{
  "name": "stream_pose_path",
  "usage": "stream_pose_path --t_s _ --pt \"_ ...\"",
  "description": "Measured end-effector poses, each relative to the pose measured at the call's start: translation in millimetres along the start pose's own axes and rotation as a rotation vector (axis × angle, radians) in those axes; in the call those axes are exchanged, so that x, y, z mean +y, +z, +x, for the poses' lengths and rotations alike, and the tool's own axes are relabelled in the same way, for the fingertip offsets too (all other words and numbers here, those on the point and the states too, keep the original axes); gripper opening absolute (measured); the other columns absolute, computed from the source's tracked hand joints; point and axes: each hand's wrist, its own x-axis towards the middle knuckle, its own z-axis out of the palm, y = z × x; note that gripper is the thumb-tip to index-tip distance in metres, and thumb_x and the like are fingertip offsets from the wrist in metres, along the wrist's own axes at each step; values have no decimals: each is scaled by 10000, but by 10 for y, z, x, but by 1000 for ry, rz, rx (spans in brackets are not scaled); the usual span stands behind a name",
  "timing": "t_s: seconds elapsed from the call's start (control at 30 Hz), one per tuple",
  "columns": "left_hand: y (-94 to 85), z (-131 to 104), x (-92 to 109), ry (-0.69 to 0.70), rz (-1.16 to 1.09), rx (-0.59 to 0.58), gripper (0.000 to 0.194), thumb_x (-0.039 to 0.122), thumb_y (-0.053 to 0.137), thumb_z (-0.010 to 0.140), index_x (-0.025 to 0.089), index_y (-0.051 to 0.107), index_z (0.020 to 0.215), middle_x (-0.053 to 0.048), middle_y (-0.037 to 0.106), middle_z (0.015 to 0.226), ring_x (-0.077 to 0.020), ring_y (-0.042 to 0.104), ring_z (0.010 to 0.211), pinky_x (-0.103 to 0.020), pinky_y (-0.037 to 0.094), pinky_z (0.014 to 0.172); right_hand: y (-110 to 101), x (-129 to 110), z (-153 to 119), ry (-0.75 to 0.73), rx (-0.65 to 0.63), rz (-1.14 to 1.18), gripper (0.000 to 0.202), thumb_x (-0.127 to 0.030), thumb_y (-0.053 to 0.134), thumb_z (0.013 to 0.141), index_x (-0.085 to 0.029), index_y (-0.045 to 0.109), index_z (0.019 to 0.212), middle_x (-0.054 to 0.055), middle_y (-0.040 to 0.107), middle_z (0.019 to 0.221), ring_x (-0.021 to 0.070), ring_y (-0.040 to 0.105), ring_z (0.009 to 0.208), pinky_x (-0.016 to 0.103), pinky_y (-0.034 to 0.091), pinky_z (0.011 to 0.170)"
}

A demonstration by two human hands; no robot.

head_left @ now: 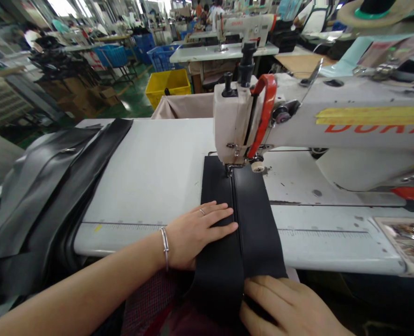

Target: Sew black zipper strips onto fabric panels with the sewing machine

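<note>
A black leather-like panel (257,219) with a seam or zipper line down its middle lies under the needle and presser foot (228,171) of a white sewing machine (291,116). Its near end droops over the table's front edge. My left hand (203,228) rests flat on the panel's left half, fingers stretched toward the middle line; its thumb is hidden. At the front edge, my right hand (280,303) has its fingers curled around the panel's lower right part, close to the middle line. Fingertips of that hand are partly hidden by the material.
More black strips (52,186) are draped over the table's left end. A tray of small metal parts (410,238) sits at the right edge. Behind the white tabletop (150,172) stand a cloth-lined bin (189,106) and a yellow crate (168,86). Other people work farther back.
</note>
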Motion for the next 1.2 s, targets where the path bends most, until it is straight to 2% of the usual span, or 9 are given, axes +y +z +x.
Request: stream_pose_path --t_s 0.17,0.47,0.57,0.73,0.83,1.0,1.2 --pt "-69 50 -82 0 41 -9 863 395 641 701 157 292 1454 -152 227 1517 -296 176 1415 -473 139 1171 -32 113 93 -33 3 -20 299 -130 389 912 -233 660 985 28 714 970 164 658 827 234 546 612" --pt "-119 165 -296 7 84 21 855 310 646 695 161 280 1454 -139 207 1525 -283 185 1411 -449 149 1171 -79 323 190 -11 -44 -1 354 -169 309 947 -194 639 1073 97 667 1101 204 616 967 287 558 703" --pt "-129 192 -363 12 82 42 800 327 622 735 168 295 1448 -135 237 1514 -283 218 1397 -446 157 1168 -57 370 206 25 -90 -11 337 -150 346 926 -213 624 1106 86 647 1144 205 601 988 293 559 708" --pt "-128 207 -436 8 67 65 792 355 597 754 189 271 1456 -119 234 1517 -286 217 1396 -459 161 1164 -9 430 249 86 -152 -10 305 -305 507 878 -195 607 1144 125 587 1230 252 565 1047 341 566 710" --pt "-127 210 -457 -6 74 59 822 355 606 734 197 256 1461 -112 226 1521 -285 209 1399 -465 149 1168 23 454 245 119 -171 -6 314 -283 533 857 -198 594 1153 121 557 1259 247 565 1023 352 565 714" --pt "-130 214 -475 -10 76 45 861 316 631 694 162 266 1459 -131 221 1519 -296 197 1403 -459 127 1178 53 475 228 138 -192 21 297 -258 538 858 -218 583 1148 94 562 1209 251 553 1018 370 563 724" --pt "-134 210 -471 -12 41 74 838 304 629 706 180 272 1454 -118 241 1514 -291 208 1401 -469 128 1179 69 497 263 151 -213 33 274 -249 530 862 -217 588 1128 82 584 1139 253 544 1033 380 556 754"
